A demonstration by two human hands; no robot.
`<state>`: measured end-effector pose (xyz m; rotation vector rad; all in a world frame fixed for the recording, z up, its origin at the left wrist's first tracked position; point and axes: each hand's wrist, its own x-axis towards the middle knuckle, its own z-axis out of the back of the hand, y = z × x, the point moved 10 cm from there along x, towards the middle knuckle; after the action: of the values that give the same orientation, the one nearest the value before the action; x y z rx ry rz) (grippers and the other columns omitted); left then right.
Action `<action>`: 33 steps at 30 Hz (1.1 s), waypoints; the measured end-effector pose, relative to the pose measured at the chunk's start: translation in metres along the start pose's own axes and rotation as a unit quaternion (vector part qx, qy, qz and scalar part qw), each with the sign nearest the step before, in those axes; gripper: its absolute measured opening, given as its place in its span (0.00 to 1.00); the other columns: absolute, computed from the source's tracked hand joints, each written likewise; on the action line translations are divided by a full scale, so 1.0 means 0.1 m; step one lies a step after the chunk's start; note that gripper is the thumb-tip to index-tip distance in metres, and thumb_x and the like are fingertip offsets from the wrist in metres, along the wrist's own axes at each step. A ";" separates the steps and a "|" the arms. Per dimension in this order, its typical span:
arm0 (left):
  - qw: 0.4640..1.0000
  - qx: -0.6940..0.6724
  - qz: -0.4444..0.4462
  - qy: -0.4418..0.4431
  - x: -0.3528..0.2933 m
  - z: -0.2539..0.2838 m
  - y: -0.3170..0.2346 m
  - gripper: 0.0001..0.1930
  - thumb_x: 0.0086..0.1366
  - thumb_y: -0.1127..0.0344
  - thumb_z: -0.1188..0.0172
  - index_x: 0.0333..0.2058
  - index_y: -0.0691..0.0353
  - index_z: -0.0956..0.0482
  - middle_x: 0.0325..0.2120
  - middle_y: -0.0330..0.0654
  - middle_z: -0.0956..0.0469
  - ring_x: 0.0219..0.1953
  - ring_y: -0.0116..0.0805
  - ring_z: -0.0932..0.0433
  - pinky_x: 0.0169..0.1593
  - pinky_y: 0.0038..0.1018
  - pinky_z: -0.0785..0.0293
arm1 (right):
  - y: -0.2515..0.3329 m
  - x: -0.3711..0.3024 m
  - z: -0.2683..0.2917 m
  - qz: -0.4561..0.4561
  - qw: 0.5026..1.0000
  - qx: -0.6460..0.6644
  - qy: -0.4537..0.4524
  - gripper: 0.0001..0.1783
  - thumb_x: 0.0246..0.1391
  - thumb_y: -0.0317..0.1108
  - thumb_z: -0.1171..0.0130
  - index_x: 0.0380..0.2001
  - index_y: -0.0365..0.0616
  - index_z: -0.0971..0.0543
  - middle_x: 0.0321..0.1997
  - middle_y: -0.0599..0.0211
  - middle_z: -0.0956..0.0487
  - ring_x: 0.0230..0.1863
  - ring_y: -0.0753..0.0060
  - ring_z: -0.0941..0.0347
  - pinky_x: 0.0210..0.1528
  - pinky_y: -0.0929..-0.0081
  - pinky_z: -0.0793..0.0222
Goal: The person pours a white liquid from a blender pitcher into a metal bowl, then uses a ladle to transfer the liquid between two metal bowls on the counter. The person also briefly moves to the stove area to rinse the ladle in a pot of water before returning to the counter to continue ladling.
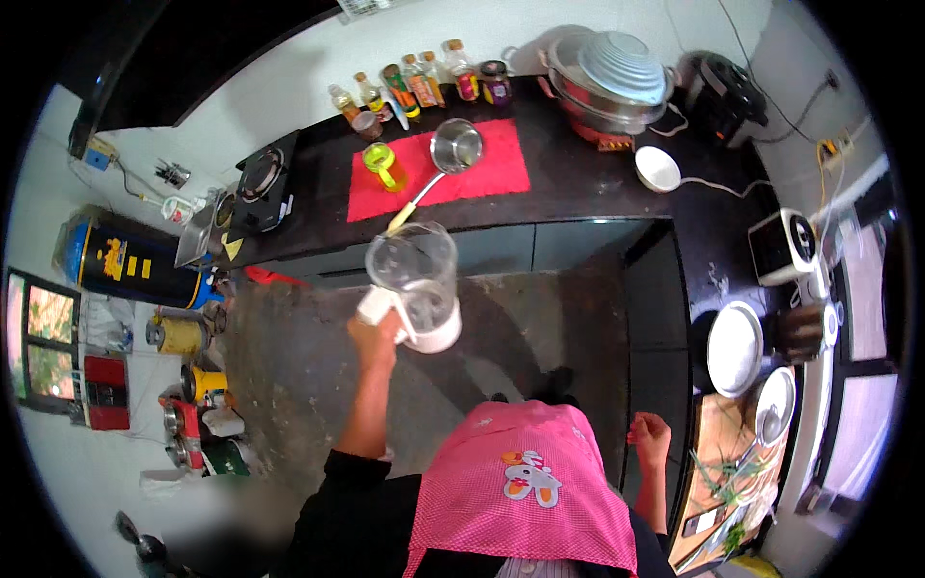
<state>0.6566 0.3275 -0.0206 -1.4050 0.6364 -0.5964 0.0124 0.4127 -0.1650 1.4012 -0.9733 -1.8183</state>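
A clear blender jar [412,258] with a white base and white handle is in the grip of my left hand [374,339]. The hand wraps round the handle, holding the jar up over the floor before the counter. Its wide mouth points toward the counter, and I see no contents in it. Away to the right, my right hand [651,435] hangs beside the side cabinets, fingers curled in with nothing visible in them. Past the jar, a long-handled saucepan [456,146] and a yellow-green jug [384,168] stand on a red mat [496,159].
A gas stove [260,178] is on the left of the dark counter [578,197]. Sauce bottles [420,82] line the wall. A large steamer pot [602,82], a white bowl [658,169] and a rice cooker [723,96] stand to the right. Nearer are a white tray [734,349] and a wooden board [718,443] with greens.
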 end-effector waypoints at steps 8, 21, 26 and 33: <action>0.967 -0.057 -0.135 -0.207 2.01 0.92 -0.17 0.09 0.55 0.77 0.36 0.37 0.70 0.18 0.29 0.38 0.19 0.26 0.26 0.23 0.27 0.26 0.30 | 0.35 0.96 -0.62 -0.025 0.999 0.012 0.027 0.10 0.63 0.32 0.39 0.41 0.35 0.19 0.27 0.66 0.21 0.22 0.76 0.24 0.24 0.76 0.24; 0.968 0.011 -0.019 -0.249 4.08 1.14 0.89 0.16 0.57 0.63 0.32 0.33 0.76 0.18 0.30 0.54 0.17 0.31 0.46 0.16 0.34 0.42 0.16 | 0.63 0.71 -0.87 -0.106 0.976 0.041 -0.184 0.12 0.63 0.33 0.38 0.43 0.34 0.19 0.32 0.64 0.19 0.27 0.73 0.22 0.30 0.74 0.21; 0.952 0.221 -0.117 -0.179 4.31 1.33 0.98 0.15 0.57 0.64 0.33 0.32 0.74 0.16 0.31 0.55 0.16 0.33 0.47 0.15 0.40 0.40 0.15 | 0.43 0.45 -0.84 -0.132 0.963 0.060 -0.228 0.11 0.64 0.31 0.39 0.44 0.33 0.19 0.32 0.63 0.19 0.28 0.73 0.22 0.30 0.74 0.21; 0.941 0.265 -0.111 -0.182 3.79 0.86 0.53 0.16 0.59 0.57 0.40 0.30 0.64 0.12 0.31 0.48 0.14 0.33 0.42 0.16 0.39 0.39 0.20 | 0.31 0.08 -0.13 -0.066 0.931 0.057 -0.354 0.11 0.64 0.29 0.41 0.44 0.31 0.20 0.28 0.66 0.20 0.26 0.74 0.24 0.27 0.73 0.26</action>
<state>0.9829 0.1208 -0.0886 -1.0387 0.0076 -0.6079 0.0244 0.3880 -0.1447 0.8752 -1.3716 -2.4750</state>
